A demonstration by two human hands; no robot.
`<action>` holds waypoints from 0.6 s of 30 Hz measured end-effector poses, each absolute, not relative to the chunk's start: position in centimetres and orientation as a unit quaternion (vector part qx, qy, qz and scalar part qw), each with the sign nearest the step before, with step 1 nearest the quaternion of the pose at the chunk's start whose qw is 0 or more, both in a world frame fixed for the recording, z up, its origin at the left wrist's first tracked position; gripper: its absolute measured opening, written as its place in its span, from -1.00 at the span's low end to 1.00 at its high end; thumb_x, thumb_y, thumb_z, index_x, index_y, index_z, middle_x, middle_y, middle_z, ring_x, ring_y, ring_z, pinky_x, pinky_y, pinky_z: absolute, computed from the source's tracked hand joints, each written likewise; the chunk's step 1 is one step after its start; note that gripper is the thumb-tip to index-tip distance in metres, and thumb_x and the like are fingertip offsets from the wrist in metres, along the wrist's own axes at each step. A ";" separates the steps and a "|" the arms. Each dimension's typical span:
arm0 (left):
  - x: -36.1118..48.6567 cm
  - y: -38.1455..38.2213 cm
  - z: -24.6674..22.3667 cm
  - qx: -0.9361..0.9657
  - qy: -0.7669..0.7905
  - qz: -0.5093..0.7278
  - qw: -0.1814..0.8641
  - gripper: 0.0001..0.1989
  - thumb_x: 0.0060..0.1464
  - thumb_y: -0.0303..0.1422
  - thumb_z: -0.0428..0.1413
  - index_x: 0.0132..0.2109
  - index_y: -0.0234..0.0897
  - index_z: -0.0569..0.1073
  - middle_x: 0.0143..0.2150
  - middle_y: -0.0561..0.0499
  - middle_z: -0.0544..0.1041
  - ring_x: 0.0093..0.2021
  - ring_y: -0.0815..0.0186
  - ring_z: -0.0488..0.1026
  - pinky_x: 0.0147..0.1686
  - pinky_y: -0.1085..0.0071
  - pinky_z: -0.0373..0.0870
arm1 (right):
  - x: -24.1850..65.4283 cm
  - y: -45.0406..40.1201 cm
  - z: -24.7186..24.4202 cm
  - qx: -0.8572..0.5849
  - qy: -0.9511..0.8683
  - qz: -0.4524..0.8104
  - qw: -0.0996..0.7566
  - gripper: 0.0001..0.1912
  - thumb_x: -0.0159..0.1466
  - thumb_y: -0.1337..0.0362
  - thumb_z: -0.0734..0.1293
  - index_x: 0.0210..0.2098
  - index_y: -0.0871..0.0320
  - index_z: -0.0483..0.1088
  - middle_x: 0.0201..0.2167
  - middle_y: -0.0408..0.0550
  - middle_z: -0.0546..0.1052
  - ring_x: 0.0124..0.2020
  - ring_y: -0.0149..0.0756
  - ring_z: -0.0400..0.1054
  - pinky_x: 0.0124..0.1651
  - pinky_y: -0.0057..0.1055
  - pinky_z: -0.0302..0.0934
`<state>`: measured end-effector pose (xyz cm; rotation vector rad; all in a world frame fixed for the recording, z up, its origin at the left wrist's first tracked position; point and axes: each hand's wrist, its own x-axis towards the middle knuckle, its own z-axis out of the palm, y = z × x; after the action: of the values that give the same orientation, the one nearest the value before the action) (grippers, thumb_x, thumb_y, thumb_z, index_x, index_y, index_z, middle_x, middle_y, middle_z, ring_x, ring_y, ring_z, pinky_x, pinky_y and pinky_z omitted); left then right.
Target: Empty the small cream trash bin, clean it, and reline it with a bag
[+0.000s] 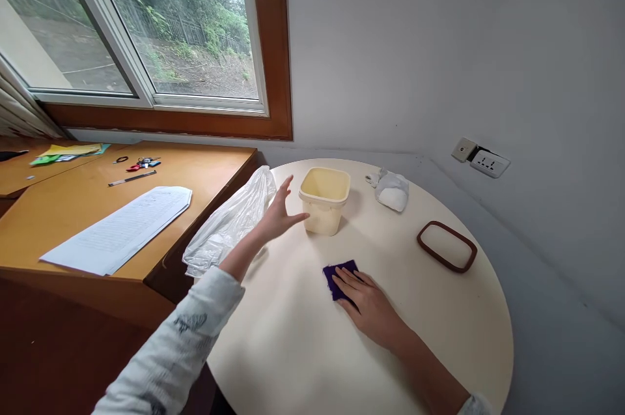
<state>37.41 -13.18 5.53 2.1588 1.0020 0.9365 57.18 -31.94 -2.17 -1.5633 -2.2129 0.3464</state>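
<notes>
On the round cream table (293, 337) stands a pale yellow plastic bin (322, 212), upright with its open top facing up. My left hand (280, 214) is beside the bin's left side, thumb and fingers spread apart, the thumb tip close to its wall; whether it touches I cannot tell. My right hand (368, 307) lies flat on a small dark purple cloth (336, 285) on the tabletop, fingers stretched out over it. Part of the cloth is hidden under the fingers.
A crumpled clear plastic bag (234, 219) lies left of the bin. Farther right are a small knotted bag with white contents (392, 192) and a brown rectangular ring frame (424, 245). The wooden desk (209, 167) at left bears papers (122, 226), a pen (131, 178) and keys (146, 163).
</notes>
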 end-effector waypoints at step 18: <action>38.2 -18.0 6.9 0.872 0.296 0.355 0.160 -0.89 0.00 -0.36 0.11 -0.36 -0.26 0.31 0.31 -0.16 -0.04 0.27 0.04 -0.03 0.11 0.01 0.12 | 58.7 -32.4 1.8 -0.330 -0.040 0.650 0.684 -0.76 0.20 0.27 0.28 -0.13 0.13 0.39 -0.06 -0.07 0.47 0.05 -0.26 0.28 0.08 -0.22 0.21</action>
<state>38.20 -17.98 6.93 2.4912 0.8468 1.0138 58.69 -32.39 1.78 -0.7391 -0.0902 1.4560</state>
